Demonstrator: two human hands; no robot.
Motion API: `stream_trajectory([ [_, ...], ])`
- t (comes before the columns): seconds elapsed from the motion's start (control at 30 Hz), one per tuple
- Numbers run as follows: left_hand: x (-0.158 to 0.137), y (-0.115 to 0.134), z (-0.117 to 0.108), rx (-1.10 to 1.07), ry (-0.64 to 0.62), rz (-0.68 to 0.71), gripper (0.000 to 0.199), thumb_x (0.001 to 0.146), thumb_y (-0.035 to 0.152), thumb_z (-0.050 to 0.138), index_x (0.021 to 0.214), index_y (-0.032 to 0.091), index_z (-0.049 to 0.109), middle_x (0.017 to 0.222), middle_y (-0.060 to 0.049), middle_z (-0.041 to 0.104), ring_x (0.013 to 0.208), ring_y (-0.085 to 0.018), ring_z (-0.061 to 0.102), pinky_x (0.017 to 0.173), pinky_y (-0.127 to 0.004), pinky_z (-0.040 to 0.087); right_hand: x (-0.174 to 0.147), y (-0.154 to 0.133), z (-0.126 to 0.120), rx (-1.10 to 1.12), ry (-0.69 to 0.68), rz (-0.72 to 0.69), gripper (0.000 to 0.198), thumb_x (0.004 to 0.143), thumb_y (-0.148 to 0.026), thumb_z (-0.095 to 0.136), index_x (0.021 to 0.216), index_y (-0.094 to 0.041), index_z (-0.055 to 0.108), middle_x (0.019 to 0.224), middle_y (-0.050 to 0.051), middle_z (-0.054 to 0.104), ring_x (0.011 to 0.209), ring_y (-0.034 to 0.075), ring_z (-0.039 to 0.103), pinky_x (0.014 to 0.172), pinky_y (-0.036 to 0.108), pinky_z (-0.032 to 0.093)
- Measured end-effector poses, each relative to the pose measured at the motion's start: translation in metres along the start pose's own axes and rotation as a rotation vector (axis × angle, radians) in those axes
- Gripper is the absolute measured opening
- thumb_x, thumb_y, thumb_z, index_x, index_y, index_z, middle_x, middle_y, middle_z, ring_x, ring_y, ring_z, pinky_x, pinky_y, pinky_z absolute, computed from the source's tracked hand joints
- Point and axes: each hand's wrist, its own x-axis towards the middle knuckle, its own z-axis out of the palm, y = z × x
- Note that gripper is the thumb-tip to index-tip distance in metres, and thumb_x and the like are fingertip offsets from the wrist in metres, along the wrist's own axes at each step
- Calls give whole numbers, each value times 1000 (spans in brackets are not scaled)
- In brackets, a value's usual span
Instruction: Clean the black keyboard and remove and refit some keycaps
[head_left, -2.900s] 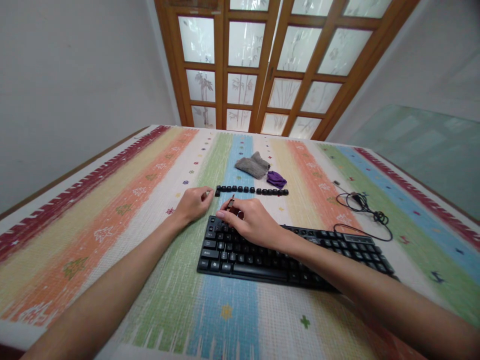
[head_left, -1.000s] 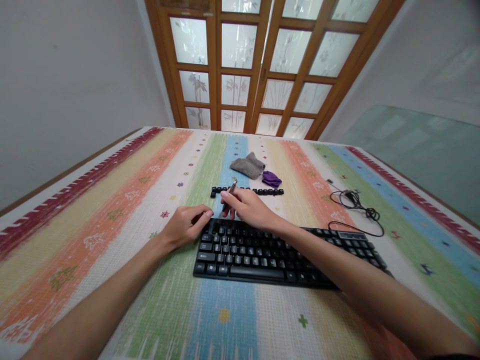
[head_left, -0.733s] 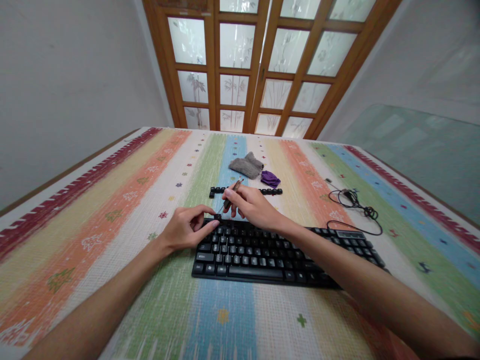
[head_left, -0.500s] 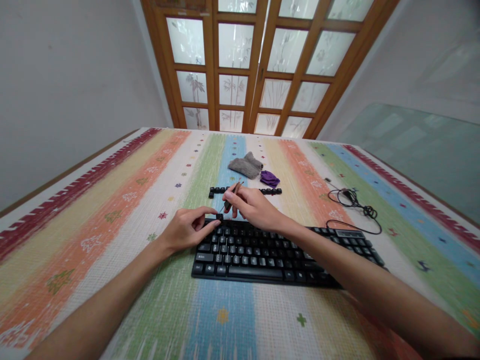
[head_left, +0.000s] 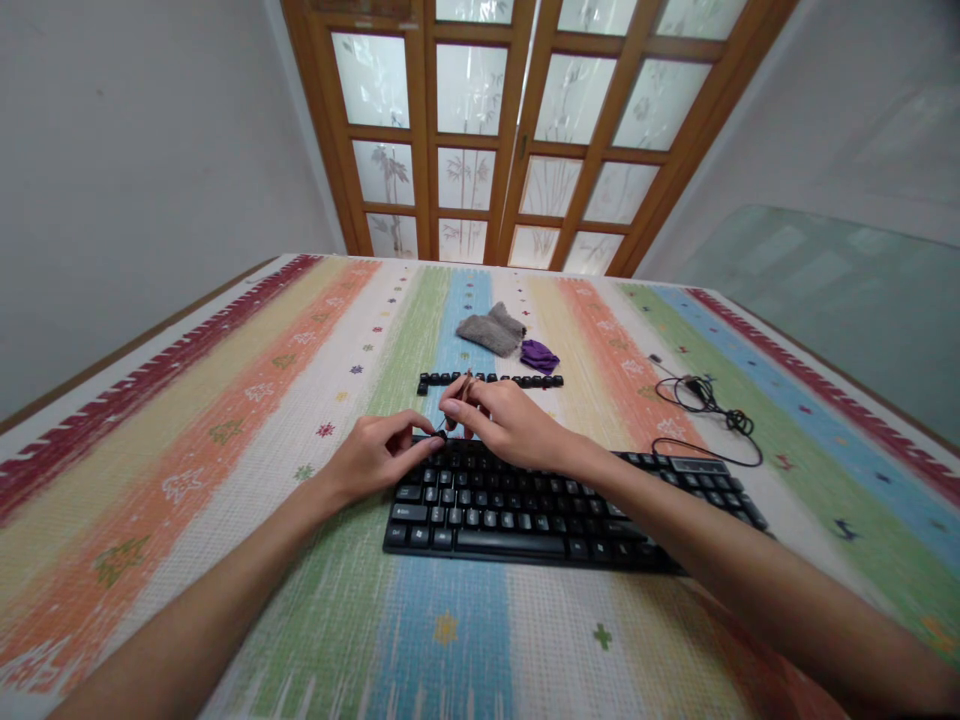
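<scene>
A black keyboard (head_left: pixel 510 546) lies on the striped cloth, its upper left corner beneath my hands. My left hand (head_left: pixel 379 458) is closed, thumb and forefinger pinching a small black keycap (head_left: pixel 442 435) at the keyboard's top left edge. In the closed fingers of my right hand (head_left: pixel 514 420) is a slim brown tool (head_left: pixel 468 384), its thin tip pointing down at the keycap. Fingers hide most of the tool, so its exact kind is unclear. Just beyond my hands, a row of loose black keycaps (head_left: pixel 536 381) lies on the cloth, partly covered by my right hand.
A grey cloth (head_left: pixel 491 330) and a bunched purple cloth (head_left: pixel 539 356) lie behind the keycap row. To the right is the keyboard's coiled black cable (head_left: pixel 705 398). Wooden doors with glass panes (head_left: pixel 469 90) stand past the table's far edge.
My right hand has turned slightly, and the tool in it stands more upright. Between my left fingers the keycap has tilted and shows less of its face.
</scene>
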Motion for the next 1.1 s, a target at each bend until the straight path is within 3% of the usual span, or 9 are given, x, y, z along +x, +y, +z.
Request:
stream_trajectory([
  [0.37,3,2,-2,-109,-26,-123,26,89,39,58,82,15,66,48,9,38,44,-7,33,44,-20,26,-4,-2,0,-126,-30,-114,20,98,-27,45,96,-16,61,90,4,68,77,13,60,76,27,42],
  [0.63,5,1,-2,-216,-15,-233,28,86,43,61,82,15,67,49,8,40,44,-7,33,42,-20,24,-2,0,-1,-123,-5,-77,25,99,-30,42,92,-16,61,91,5,68,72,13,58,72,27,41],
  [0.9,3,-1,2,-122,71,-154,22,89,38,59,92,17,67,55,6,51,48,-8,44,47,-19,35,0,1,0,-75,72,-3,29,99,-32,44,84,-15,61,81,4,66,69,13,59,67,25,41],
  [1.1,2,1,-1,-56,45,-68,20,88,33,62,94,16,68,57,5,55,46,-7,46,47,-19,37,2,4,-1,-11,115,50,31,99,-33,44,81,-15,61,82,5,67,70,12,60,69,26,43],
])
